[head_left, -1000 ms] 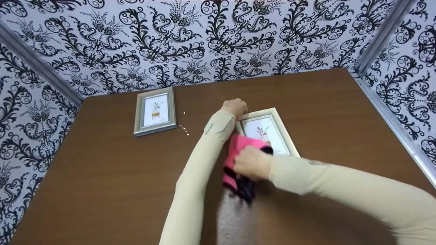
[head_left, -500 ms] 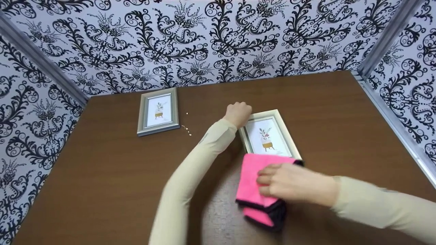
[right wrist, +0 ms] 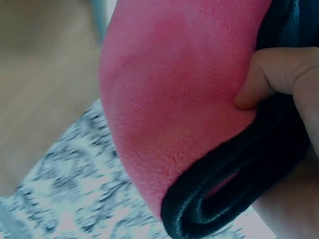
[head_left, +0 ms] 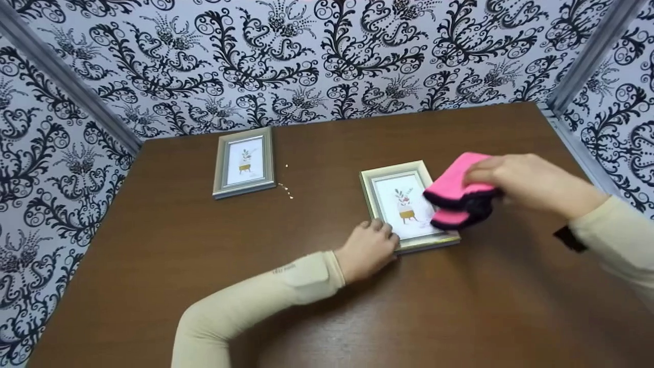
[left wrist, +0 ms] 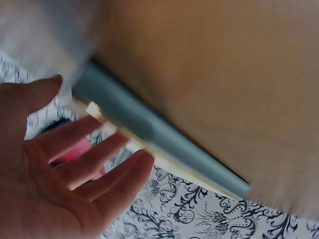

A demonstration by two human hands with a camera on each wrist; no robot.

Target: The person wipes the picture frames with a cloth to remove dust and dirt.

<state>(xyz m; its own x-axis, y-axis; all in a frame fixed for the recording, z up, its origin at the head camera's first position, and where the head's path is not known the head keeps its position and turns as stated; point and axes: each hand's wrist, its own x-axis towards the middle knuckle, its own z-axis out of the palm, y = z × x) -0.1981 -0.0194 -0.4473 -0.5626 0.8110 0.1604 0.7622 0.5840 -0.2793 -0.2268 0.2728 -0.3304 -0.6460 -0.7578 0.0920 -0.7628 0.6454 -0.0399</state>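
Note:
A picture frame with a plant print lies face up on the brown table. My left hand is at its lower left corner, fingertips right at the border. In the left wrist view that hand has its fingers extended and thumb apart, beside the frame's grey side. My right hand grips a folded pink cloth with black edging, which overlaps the frame's right side. In the right wrist view the thumb presses into the cloth.
A second, similar picture frame lies at the back left of the table. Several small pale crumbs are scattered beside it. Patterned walls stand behind and at both sides.
My left hand has moved from the frame's upper left corner to its lower left corner. The right hand has carried the cloth up and right from the frame's lower part.

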